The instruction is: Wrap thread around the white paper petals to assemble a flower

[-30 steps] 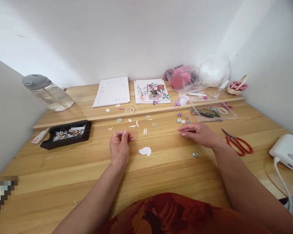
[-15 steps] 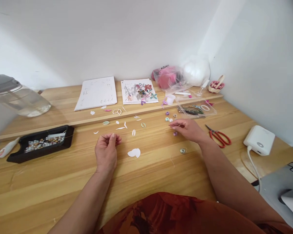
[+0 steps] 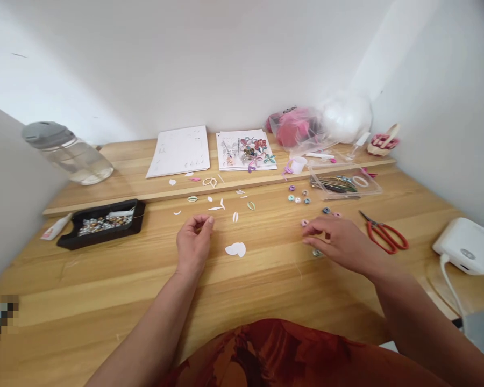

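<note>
My left hand (image 3: 194, 243) rests over the table with thumb and fingers drawn together; what they hold, if anything, is too small to make out. Right of it lies a white rounded paper cutout (image 3: 236, 249). Small leaf-shaped pieces (image 3: 235, 216) are scattered beyond. My right hand (image 3: 341, 244) hovers low over small thread bobbins, thumb and forefinger apart and nothing seen between them. A pink bobbin (image 3: 304, 222) is just beyond its fingertips, and a pale green bobbin (image 3: 317, 252) shows below the thumb. More bobbins (image 3: 291, 198) sit farther back.
Red-handled scissors (image 3: 385, 236) lie to the right, near a white plugged-in device (image 3: 465, 247). A clear tray of wires (image 3: 371, 188) stands behind. At left are a black bead tray (image 3: 100, 223) and a water bottle (image 3: 75, 156). Papers (image 3: 181, 150) lie on the raised ledge.
My right hand has moved nearer to me, from the farther bobbins toward the pale green one, and its fingers have parted. The view has turned left; my left hand keeps its pose.
</note>
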Demonstrator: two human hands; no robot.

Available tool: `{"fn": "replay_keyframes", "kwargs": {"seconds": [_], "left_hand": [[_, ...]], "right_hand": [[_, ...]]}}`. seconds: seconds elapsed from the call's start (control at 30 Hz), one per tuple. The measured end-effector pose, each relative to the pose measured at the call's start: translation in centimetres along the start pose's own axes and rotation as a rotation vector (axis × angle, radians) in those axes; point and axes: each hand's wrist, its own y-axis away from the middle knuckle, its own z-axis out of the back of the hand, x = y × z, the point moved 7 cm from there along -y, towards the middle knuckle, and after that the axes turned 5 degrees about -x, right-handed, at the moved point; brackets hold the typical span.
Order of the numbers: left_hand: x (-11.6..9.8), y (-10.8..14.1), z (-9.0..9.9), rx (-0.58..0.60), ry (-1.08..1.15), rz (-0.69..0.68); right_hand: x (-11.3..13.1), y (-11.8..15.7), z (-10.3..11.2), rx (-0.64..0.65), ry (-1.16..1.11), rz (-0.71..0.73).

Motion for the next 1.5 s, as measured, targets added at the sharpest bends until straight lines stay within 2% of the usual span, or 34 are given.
{"fn": "replay_keyframes", "kwargs": {"seconds": [0.13, 0.23, 0.5, 0.6, 0.7, 0.8, 0.9, 1.0, 1.1, 1.2, 1.33, 1.4, 1.5], "left_hand": [[-0.2, 0.1, -0.3, 0.039, -0.020, 0.022], [-0.3, 0.2, -0.2, 0.022, 0.035, 0.063], [-0.3, 0.0, 0.5, -0.089, 0.177, 0.090], [-0.8, 0.0, 0.9, -0.146, 0.191, 0.044], [-1.6, 0.3, 1.0, -0.145, 0.179, -0.013], [-2.6, 0.7, 1.0, -0.125, 0.121, -0.086], [-3.1, 1.3, -0.1, 0.008, 0.029, -0.141], [-3.0, 2.0, -1.5, 0.185, -0.040, -0.180], [-2.7, 2.5, -2.1, 0.250, -0.071, -0.209], [-2.4, 2.6, -2.2, 0.255, -0.067, -0.214], [-2.3, 2.1, -1.7, 0.194, 0.035, -0.163], [-2.2, 1.6, -1.1, 0.131, 0.097, -0.127], [-1.7, 0.7, -0.5, 0.055, 0.165, -0.087]], "right_hand": [[-0.6, 2.0, -1.5, 0.072, 0.003, 0.024], [-0.7, 3.0, -2.0, 0.136, 0.005, 0.025], [-1.6, 4.5, -1.2, 0.214, 0.038, 0.025], [-1.4, 4.7, -0.3, 0.151, 0.070, 0.035], [0.1, 4.4, 0.2, 0.062, 0.051, 0.044], [2.5, 3.9, -0.8, 0.067, -0.017, 0.095], [4.2, 3.7, -2.6, 0.124, -0.067, 0.141], [4.4, 4.2, -3.6, 0.181, -0.074, 0.128], [4.3, 5.4, -3.7, 0.300, -0.081, 0.116], [4.7, 6.4, -2.9, 0.380, -0.095, 0.132], [6.3, 5.0, -1.9, 0.271, -0.077, 0.152], [8.0, 3.8, -2.8, 0.238, -0.089, 0.193], [11.0, 2.6, -5.7, 0.259, -0.103, 0.277]]}}
